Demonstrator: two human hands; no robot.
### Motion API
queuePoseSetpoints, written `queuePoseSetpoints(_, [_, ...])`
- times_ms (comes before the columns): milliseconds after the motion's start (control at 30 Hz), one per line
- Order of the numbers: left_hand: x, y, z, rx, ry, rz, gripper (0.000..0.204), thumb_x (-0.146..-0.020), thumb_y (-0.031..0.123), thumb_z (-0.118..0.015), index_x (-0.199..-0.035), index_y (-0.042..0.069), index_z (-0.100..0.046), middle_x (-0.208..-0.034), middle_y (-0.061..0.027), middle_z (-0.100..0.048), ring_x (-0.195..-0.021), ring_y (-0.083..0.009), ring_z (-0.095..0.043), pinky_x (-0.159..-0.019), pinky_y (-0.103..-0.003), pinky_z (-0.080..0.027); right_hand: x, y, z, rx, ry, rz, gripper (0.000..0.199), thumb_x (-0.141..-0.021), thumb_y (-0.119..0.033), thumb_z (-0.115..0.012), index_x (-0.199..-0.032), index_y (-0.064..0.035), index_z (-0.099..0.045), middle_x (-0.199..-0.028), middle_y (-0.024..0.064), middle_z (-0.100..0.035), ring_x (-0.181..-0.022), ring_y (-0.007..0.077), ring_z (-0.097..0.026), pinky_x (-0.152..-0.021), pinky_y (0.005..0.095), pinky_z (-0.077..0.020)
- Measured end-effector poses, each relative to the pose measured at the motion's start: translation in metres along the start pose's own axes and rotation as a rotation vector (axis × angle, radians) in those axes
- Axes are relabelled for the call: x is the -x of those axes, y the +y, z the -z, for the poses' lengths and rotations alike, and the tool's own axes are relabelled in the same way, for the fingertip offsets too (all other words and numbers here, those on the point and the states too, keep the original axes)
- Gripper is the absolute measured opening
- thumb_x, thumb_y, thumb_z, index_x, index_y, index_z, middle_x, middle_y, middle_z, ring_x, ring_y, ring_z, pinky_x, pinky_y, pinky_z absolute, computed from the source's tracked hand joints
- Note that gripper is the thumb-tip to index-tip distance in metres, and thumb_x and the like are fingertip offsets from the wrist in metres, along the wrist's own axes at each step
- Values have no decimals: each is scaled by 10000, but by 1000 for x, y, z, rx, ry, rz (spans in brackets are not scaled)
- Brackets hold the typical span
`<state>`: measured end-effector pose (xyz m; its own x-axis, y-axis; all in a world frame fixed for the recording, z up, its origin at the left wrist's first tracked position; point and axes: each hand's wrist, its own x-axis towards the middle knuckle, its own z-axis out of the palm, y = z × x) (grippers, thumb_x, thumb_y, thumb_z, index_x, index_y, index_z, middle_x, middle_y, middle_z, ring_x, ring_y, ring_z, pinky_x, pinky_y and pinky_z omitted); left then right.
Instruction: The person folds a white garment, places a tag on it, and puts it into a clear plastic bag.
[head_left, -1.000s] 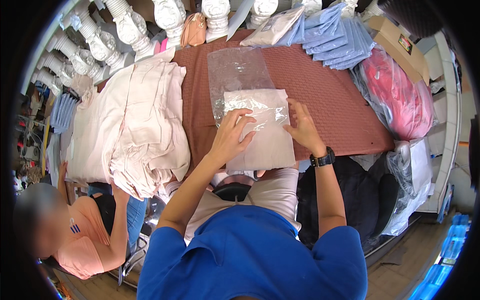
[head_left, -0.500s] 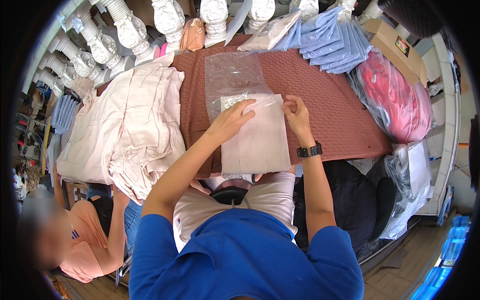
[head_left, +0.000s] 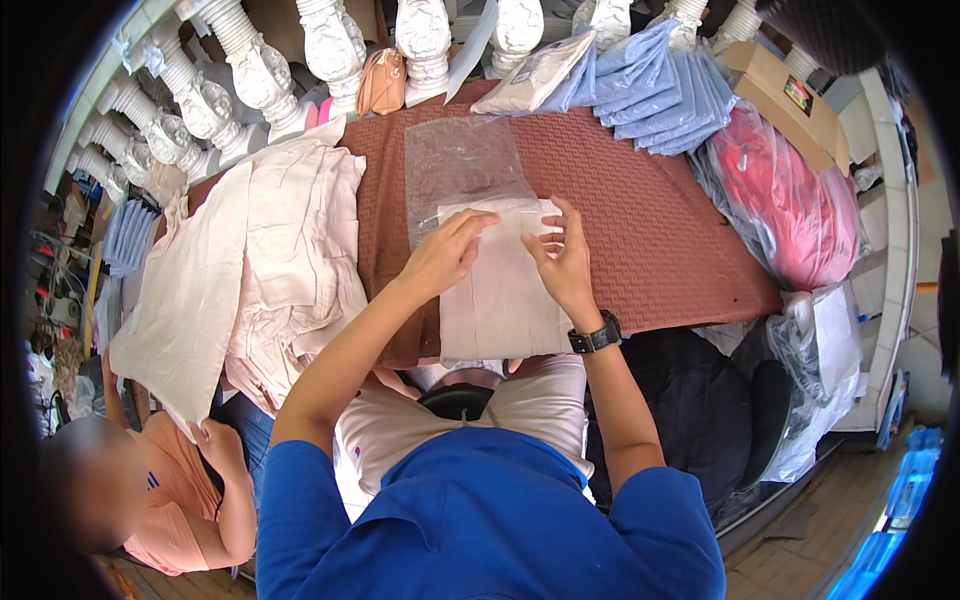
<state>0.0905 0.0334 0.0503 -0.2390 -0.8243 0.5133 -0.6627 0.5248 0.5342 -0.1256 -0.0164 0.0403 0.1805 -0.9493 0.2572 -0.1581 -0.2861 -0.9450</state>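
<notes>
As cloth (head_left: 500, 310) points lengthwise away, left fingers (head_left: 470, 221) hold unclear; right fingers (head_left: 567, 217) half-spread, empty.

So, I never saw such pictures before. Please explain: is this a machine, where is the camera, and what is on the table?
No machine: a person's bare left hand and right hand. All pictures come from one camera on that person's head, looking down. Both hands are at the far end of a folded pale cloth, where a clear bag meets it; whether they grip anything is unclear. Also on the brown-covered table: a cloth pile at left, blue packets at the far side.
</notes>
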Motion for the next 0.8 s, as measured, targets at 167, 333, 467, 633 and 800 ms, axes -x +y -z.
queuePoseSetpoints(167, [-12, -4, 16, 115, 22, 24, 422, -902, -162, -541, -1260, 41, -632, -1171, -134, -691, -937, -278, -701, -824, -364, -568, -27, -19, -10, 308, 84, 469, 529, -838, 24, -754, -1333, -75, -597, -1238, 186, -570, -1129, 301, -568, -849, 388, -529])
queuePoseSetpoints(333, [-27, 1, 42, 270, -17, 141, 437, -900, -157, -525, -1280, 35, -625, -1202, -109, -708, -903, -215, -703, -813, -330, -544, -69, -24, -12, 299, 12, 563, 309, -863, 8, -744, -1153, -55, -660, -1176, 141, -648, -1056, 271, -585, -850, 389, -506])
queuePoseSetpoints(467, [-37, -5, 69, 288, -51, 162, 477, -873, -163, -492, -1289, 34, -619, -1216, -86, -709, -907, -173, -692, -842, -316, -527, -93, -32, -16, 60, -97, 390, 241, -885, -35, -749, -1103, -51, -645, -1029, 77, -725, -1011, 227, -620, -850, 370, -500])
queuePoseSetpoints(633, [-54, -3, 99, 291, -104, 159, 527, -809, -171, -467, -1269, 42, -612, -1177, -113, -708, -842, -185, -692, -799, -345, -533, -118, -40, -28, -163, -209, 435, 228, -936, -43, -722, -1119, -38, -586, -997, 58, -728, -1009, 161, -651, -865, 328, -506])
queuePoseSetpoints(800, [-55, -5, 107, 312, -146, 220, 520, -830, -180, -458, -1287, 24, -598, -1231, -79, -671, -858, -126, -626, -882, -297, -513, -117, -51, -34, -390, -294, 344, 166, -988, 3, -652, -1118, -27, -553, -1006, 62, -697, -990, 110, -653, -868, 280, -513])
